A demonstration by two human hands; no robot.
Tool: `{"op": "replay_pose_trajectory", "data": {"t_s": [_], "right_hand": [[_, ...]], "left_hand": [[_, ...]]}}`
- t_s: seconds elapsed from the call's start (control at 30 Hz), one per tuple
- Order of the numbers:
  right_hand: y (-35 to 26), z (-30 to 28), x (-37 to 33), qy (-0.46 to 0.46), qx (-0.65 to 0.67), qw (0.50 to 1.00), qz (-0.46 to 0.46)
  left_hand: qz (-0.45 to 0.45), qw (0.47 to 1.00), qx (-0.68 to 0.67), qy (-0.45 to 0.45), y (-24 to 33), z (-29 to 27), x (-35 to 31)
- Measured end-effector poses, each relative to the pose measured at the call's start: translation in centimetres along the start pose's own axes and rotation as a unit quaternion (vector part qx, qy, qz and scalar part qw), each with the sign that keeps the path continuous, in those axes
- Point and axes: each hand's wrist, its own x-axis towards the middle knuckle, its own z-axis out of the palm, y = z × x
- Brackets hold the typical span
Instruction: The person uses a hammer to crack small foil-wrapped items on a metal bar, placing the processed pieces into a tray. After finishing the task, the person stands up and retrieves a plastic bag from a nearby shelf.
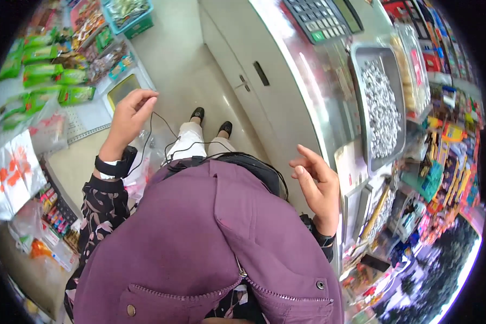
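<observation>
My left hand is raised over the low counter at the left, near a yellow-edged tray. Its fingers are loosely bent, thumb close to them, and nothing shows in it. At the right, my right hand hovers beside the glass-topped counter, fingers apart and empty. Past it, on the counter, lies a grey metal tray full of small silvery-wrapped pieces. Both my wrists wear black bands. Thin black cables run across my waist.
Green snack packets and a teal basket sit at the left, with a white plastic bag nearer. A calculator lies atop the right counter. Below is a white cabinet with a dark handle. Colourful packaged goods crowd the far right.
</observation>
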Motion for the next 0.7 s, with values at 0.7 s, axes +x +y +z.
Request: {"op": "replay_pose_trajectory", "data": {"t_s": [0.7], "right_hand": [[2.2, 2.5, -10.7, 0.401, 0.036, 0.91, 0.096]], "left_hand": [[0.151, 0.953, 0.118, -0.235, 2.8, 3.7, 5.7]]}}
